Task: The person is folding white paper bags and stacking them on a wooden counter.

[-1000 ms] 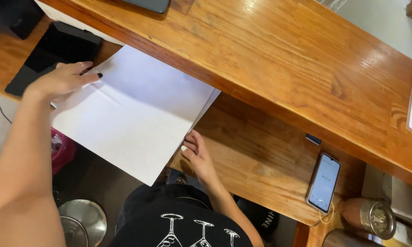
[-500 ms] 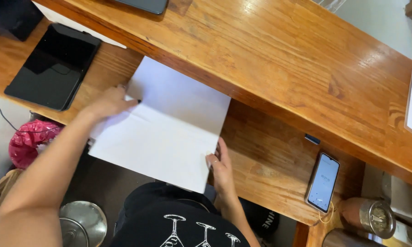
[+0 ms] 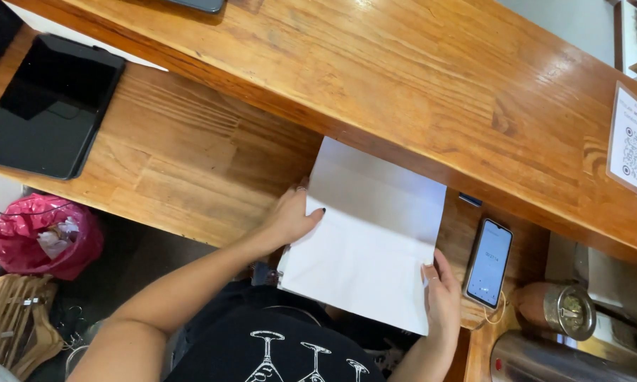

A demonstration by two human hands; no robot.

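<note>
White sheet of paper (image 3: 368, 233) being held on the wooden bench (image 3: 184, 163).
Left hand (image 3: 290, 218) and right hand (image 3: 442, 293) are gripping the paper's opposite edges, beside a phone (image 3: 489, 262).

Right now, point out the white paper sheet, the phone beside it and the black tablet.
white paper sheet (image 3: 371, 240), head view, middle of the sheet.
phone (image 3: 489, 262), head view, centre of its screen.
black tablet (image 3: 50, 106), head view, centre of its dark screen.

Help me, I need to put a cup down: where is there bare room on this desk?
Bare wood lies between the black tablet and the white paper, left of the left hand. The raised shelf is mostly bare. Crowded by the phone and right hand.
</note>
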